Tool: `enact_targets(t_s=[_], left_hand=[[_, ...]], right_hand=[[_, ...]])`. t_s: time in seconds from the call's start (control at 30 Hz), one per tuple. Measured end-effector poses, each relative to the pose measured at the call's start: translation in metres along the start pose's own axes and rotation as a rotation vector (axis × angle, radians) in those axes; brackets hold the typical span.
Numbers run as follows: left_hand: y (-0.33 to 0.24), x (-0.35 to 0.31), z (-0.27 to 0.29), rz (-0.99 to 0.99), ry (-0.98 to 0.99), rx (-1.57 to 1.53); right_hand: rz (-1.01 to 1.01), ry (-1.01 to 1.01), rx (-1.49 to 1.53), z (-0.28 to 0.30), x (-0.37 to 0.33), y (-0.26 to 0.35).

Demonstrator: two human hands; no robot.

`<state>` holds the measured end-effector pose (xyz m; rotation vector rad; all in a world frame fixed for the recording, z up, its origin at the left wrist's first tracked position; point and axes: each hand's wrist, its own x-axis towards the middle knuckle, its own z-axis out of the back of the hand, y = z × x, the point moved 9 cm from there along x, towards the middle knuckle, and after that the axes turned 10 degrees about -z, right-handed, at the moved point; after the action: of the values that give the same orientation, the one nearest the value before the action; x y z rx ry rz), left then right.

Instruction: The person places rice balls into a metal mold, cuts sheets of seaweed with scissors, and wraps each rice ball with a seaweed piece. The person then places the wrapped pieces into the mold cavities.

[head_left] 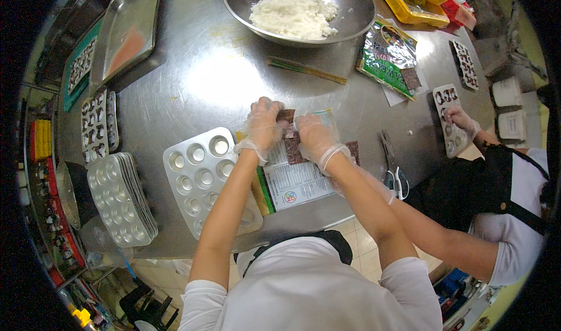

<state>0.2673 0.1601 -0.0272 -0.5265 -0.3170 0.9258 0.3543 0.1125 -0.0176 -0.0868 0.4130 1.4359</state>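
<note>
My left hand (263,124), in a clear plastic glove, has its fingers curled at a dark brown seaweed piece (286,116). Also gloved, my right hand (317,137) closes on the edge of another seaweed sheet (297,154) close by. Both hands are over a flattened printed package (298,182) with a green edge. Some seaweed (352,150) shows just right of my right hand. Under my left forearm lies a silver muffin tin (203,178) with bare cups. My fingertips are partly hidden by the gloves' glare.
A big steel bowl of white rice (295,36) stands at the far side, with a hand inside. Scissors (388,156) lie right. A co-worker's gloved hand (461,122) touches a filled tin (447,97); their other arm reaches beneath mine. Stacked tins (120,196) stand left.
</note>
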Motion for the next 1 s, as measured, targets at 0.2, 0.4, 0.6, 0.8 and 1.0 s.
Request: enact_targets(t_s=[0.2, 0.4, 0.6, 0.8, 1.0], left_hand=[[0.009, -0.005, 0.029, 0.024, -0.092, -0.290], [-0.022, -0.002, 0.033, 0.047, -0.093, -0.856], [-0.076, 0.044, 0.006, -0.134, -0.224, -0.590], [-0.117, 0.046, -0.025, -0.276, -0.056, -0.346], [-0.125, -0.021, -0.065, -0.260, 0.246, 0.016]], right_hand=[[-0.016, 0.219, 0.341, -0.011, 0.003, -0.012], [-0.292, 0.400, 1.571, -0.005, 0.000, -0.045], [-0.190, 0.155, 1.749, 0.019, 0.005, -0.089], [-0.422, -0.474, 1.455, 0.053, 0.037, -0.272], [-0.761, -0.484, 0.480, 0.096, 0.057, -0.413]])
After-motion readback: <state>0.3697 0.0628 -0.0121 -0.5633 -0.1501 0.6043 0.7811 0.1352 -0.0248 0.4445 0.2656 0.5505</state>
